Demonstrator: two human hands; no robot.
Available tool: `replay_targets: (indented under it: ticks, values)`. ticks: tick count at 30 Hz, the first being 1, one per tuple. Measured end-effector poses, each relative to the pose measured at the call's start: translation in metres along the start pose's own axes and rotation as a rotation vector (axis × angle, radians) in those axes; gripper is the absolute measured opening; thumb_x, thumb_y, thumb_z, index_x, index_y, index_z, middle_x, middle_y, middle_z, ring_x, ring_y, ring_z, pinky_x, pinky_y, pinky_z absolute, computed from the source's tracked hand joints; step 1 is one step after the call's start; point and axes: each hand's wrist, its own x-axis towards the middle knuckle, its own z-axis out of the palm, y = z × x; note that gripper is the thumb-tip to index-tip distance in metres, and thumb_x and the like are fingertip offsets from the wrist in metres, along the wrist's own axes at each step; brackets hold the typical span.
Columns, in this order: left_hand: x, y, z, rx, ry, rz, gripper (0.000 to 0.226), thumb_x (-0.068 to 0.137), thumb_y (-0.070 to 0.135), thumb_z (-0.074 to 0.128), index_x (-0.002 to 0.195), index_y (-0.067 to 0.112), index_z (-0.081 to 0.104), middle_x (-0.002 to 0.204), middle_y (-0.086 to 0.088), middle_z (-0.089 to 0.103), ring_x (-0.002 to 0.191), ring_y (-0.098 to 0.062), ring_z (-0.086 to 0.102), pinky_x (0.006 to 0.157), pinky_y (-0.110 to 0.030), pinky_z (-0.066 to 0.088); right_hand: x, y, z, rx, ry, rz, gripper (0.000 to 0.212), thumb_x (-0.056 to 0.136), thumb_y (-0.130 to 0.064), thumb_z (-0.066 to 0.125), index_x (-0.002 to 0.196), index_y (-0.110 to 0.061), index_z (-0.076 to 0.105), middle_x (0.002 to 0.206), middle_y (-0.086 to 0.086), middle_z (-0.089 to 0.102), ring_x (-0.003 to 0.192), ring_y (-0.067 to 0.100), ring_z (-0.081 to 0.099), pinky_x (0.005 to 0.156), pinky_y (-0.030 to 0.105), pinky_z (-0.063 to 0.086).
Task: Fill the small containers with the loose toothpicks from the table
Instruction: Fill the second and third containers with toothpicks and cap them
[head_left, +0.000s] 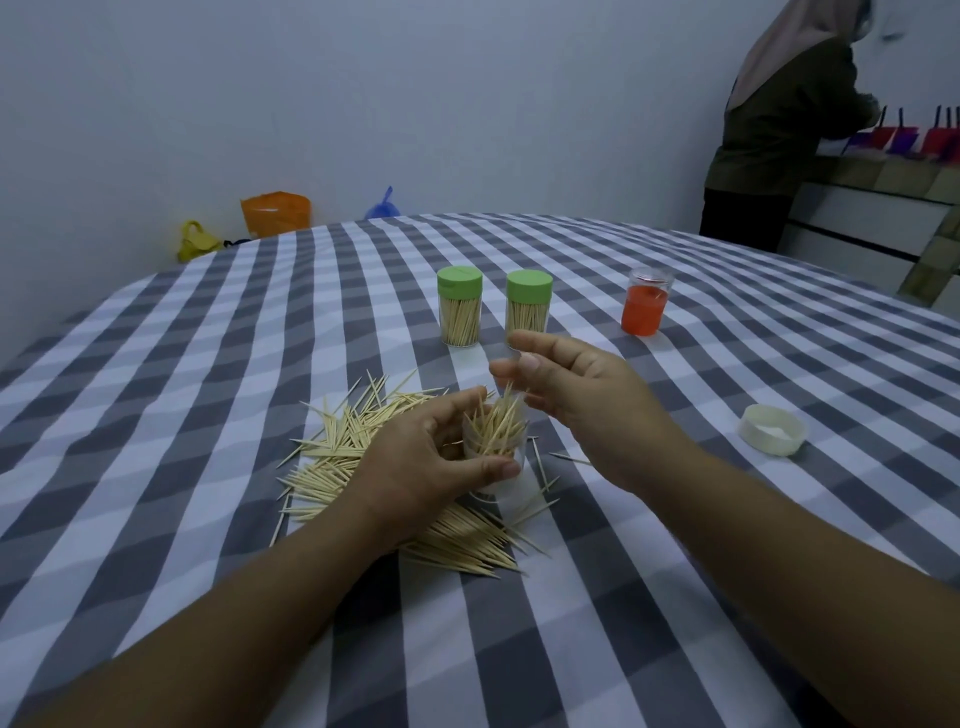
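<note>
Holding: my left hand (431, 457) curls its fingers and thumb round a small clear container (496, 441), gripping it just above the loose pile.
Container in hand: transparent plastic, cylindrical, uncapped, tilted slightly; pale wooden toothpicks stand bunched inside it, tips poking past the rim.
Right hand: my right hand (576, 395) hovers just above the container's mouth, fingers loosely bent with thumb and forefinger apart; I cannot tell whether it pinches a toothpick.
Loose toothpicks: a spread heap of loose toothpicks (353, 457), pale yellow, pointed at both ends, lies on the tablecloth (208, 519) beneath and to the left of my left hand; a few strays lie to the right of it.
Filled containers: two clear containers, one with a green cap (459, 306) and a second green-capped one (528, 309), stand upright side by side beyond my hands, both packed with toothpicks.
Orange container: an orange-tinted container (645, 306) stands upright to the right of the green pair, apart from them; contents unclear.
White cap: a white cap (773, 429) lies open side up on the cloth, well to the right of my hands.
Surface: grey and white checked cloth covers the table.
Background: a person (779, 145) stands at a far counter, back turned.
</note>
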Motion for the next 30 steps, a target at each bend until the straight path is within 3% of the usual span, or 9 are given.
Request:
replay_targets:
  ticks: [4,7,9,12,19,23,25,30]
  values:
    - [0.0,0.002,0.0,0.005,-0.009,-0.002,0.091,0.051,0.029,0.079,0.136,0.016,0.048,0.108,0.009,0.067,0.096,0.001,0.066,0.085,-0.016,0.052,0.0,-0.005,-0.007,-0.115,-0.008,0.0,0.023,0.098,-0.017,0.046,0.114,-0.026,0.06,0.107,-0.005,0.07,0.103,0.006,0.063,0.098,0.031,0.046]
    - [0.0,0.002,-0.001,-0.01,-0.013,-0.013,0.09,0.051,0.026,0.079,0.135,0.015,0.049,0.104,0.014,0.066,0.094,0.003,0.066,0.08,-0.012,0.051,0.006,-0.009,-0.023,-0.527,-0.058,0.039,0.027,0.096,-0.017,0.051,0.122,-0.02,0.06,0.119,-0.003,0.065,0.104,0.003,0.057,0.096,0.025,0.042]
    - [0.001,0.002,-0.002,-0.015,-0.019,-0.019,0.089,0.051,0.024,0.079,0.134,0.014,0.049,0.103,0.015,0.066,0.094,0.003,0.066,0.08,-0.013,0.051,0.008,-0.011,-0.035,-0.857,-0.202,0.187,0.032,0.094,-0.018,0.056,0.125,-0.019,0.059,0.125,-0.001,0.061,0.106,0.006,0.055,0.095,0.024,0.041]
    - [0.002,0.0,-0.004,-0.025,-0.024,-0.028,0.087,0.052,0.021,0.08,0.134,0.013,0.05,0.104,0.012,0.068,0.094,0.001,0.067,0.079,-0.013,0.052,0.006,-0.01,-0.045,-1.086,-0.384,0.41,0.031,0.092,-0.017,0.059,0.123,-0.019,0.061,0.122,0.0,0.062,0.104,0.013,0.056,0.092,0.025,0.044]
    - [0.003,-0.002,-0.005,-0.016,-0.011,-0.019,0.088,0.051,0.022,0.08,0.133,0.012,0.05,0.108,0.007,0.069,0.096,-0.002,0.067,0.082,-0.015,0.052,0.008,0.001,-0.034,-1.065,-0.343,0.376,0.021,0.094,-0.019,0.055,0.11,-0.017,0.069,0.104,0.001,0.067,0.091,0.014,0.059,0.078,0.022,0.046]
    - [0.004,-0.002,-0.005,-0.007,-0.02,-0.011,0.088,0.051,0.023,0.08,0.133,0.013,0.05,0.106,0.009,0.068,0.097,-0.001,0.067,0.081,-0.014,0.052,0.004,0.01,-0.019,-0.945,-0.237,0.304,0.029,0.09,-0.038,0.061,0.093,-0.012,0.072,0.079,0.005,0.066,0.068,0.012,0.056,0.059,0.023,0.043]
    - [0.004,-0.003,-0.006,-0.006,-0.021,-0.01,0.089,0.051,0.025,0.08,0.134,0.013,0.05,0.109,0.007,0.069,0.099,-0.003,0.067,0.087,-0.019,0.053,0.003,0.012,-0.013,-0.942,-0.21,0.294,0.029,0.086,-0.04,0.065,0.089,-0.012,0.072,0.08,0.005,0.068,0.072,0.014,0.06,0.061,0.025,0.046]
    - [0.004,-0.004,-0.007,0.016,-0.029,-0.01,0.092,0.051,0.029,0.081,0.136,0.013,0.048,0.117,0.001,0.067,0.105,-0.005,0.065,0.094,-0.026,0.051,0.006,0.004,-0.017,-1.037,-0.257,0.362,0.016,0.089,-0.016,0.061,0.099,-0.013,0.073,0.098,0.005,0.07,0.091,0.019,0.064,0.083,0.031,0.054]
